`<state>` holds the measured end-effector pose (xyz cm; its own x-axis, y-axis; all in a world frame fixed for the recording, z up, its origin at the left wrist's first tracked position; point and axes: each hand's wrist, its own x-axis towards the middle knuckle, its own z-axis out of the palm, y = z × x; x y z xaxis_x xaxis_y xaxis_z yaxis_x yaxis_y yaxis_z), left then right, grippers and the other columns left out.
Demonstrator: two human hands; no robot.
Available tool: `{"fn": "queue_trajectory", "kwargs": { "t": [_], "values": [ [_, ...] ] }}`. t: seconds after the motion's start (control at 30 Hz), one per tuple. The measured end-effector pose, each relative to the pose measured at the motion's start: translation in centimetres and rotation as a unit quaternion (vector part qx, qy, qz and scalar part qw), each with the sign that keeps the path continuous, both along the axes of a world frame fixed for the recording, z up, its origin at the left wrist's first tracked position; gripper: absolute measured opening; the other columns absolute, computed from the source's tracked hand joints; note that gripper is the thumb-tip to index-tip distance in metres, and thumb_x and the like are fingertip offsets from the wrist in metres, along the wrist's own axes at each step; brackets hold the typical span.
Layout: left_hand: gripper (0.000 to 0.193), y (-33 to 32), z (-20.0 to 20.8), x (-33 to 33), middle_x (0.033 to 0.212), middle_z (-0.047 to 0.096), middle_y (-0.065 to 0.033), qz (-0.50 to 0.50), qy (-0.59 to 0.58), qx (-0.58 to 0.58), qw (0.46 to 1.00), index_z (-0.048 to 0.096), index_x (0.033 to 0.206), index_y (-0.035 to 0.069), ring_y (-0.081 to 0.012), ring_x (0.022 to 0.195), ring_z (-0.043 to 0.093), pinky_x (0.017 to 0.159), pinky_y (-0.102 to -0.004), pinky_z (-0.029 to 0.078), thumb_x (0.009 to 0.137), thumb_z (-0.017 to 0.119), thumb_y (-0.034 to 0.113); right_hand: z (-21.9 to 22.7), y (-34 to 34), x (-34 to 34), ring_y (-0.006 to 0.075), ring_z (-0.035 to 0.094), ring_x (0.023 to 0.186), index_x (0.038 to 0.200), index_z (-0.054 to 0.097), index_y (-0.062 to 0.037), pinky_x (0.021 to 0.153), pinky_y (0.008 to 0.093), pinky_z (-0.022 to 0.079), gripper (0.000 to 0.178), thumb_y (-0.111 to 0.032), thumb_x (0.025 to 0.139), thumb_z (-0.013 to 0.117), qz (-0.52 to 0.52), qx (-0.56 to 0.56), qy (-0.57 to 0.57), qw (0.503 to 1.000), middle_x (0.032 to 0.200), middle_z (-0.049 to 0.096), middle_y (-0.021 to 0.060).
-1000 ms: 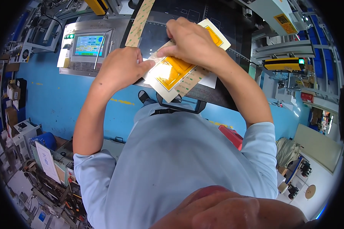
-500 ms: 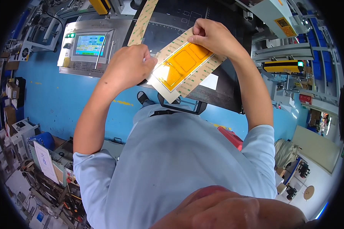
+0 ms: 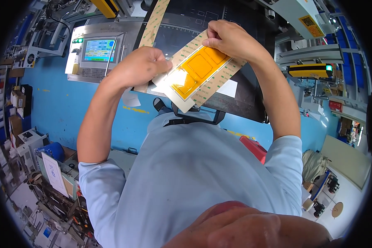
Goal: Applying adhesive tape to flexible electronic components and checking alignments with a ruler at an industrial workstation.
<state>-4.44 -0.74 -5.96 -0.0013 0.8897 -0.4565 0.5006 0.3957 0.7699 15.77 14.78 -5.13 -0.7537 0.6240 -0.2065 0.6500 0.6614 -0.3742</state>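
Two bent arms [image 3: 279,97]; right hand [image 3: 229,39] apparently pinches sheet [image 3: 199,67].

Repeated green lettering marks the tan sheet [image 3: 222,80] at the right fingers [image 3: 213,34] and the tan strip [image 3: 154,24] beyond the left fingers [image 3: 163,65]; tiny text fills the screen [image 3: 97,50] leftward, blue characters the white board [image 3: 54,170] well below-left.

A hand could pass over the dark table [image 3: 186,18] between the far-left patterned strip [image 3: 155,22] and the yellow-windowed sheet [image 3: 199,67]; the left hand [image 3: 146,64] blocks the near end (a white machine housing [image 3: 293,16] stands at far right).
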Motion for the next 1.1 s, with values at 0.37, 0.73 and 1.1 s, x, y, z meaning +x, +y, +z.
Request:
{"fn": "queue_trajectory", "kwargs": {
  "t": [0.37,0.73,1.1],
  "values": [
    [0.024,1.4,-0.2,-1.0,0.065,0.054,0.0054,0.058,-0.219,-0.046,0.973,0.064,0.078,0.008,-0.0036,0.054,0.043,0.049,-0.0228,0.032,0.088,0.067,0.030,0.1,0.9,-0.2,0.0187,0.061,0.076,0.082,0.057,-0.0065,0.066,0.0314,0.048,0.027,-0.031,0.087,0.068,0.010,-0.025,-0.013,1.000,0.083,0.064,0.0101],
    [0.035,0.9,1.1,-1.3,0.057,0.056,-0.0079,-0.076,0.083,-0.026,0.993,0.063,0.074,-0.001,-0.0154,0.053,0.052,0.053,-0.0342,0.043,0.087,0.064,0.031,0.4,0.6,-0.3,0.0169,0.061,0.075,0.081,0.056,-0.0071,0.063,0.0299,0.048,0.027,-0.031,0.087,0.069,-0.003,-0.044,-0.025,0.999,0.084,0.063,0.0095],
    [0.036,2.3,1.7,-0.5,0.066,0.064,-0.0136,-0.169,0.232,-0.030,0.958,0.067,0.076,-0.003,-0.0244,0.060,0.062,0.059,-0.0374,0.048,0.084,0.064,0.033,0.0,0.4,-0.1,0.0136,0.057,0.065,0.076,0.050,-0.0103,0.058,0.0249,0.044,0.028,-0.027,0.089,0.068,-0.010,-0.025,0.007,1.000,0.074,0.059,0.0071]
  ]
}}
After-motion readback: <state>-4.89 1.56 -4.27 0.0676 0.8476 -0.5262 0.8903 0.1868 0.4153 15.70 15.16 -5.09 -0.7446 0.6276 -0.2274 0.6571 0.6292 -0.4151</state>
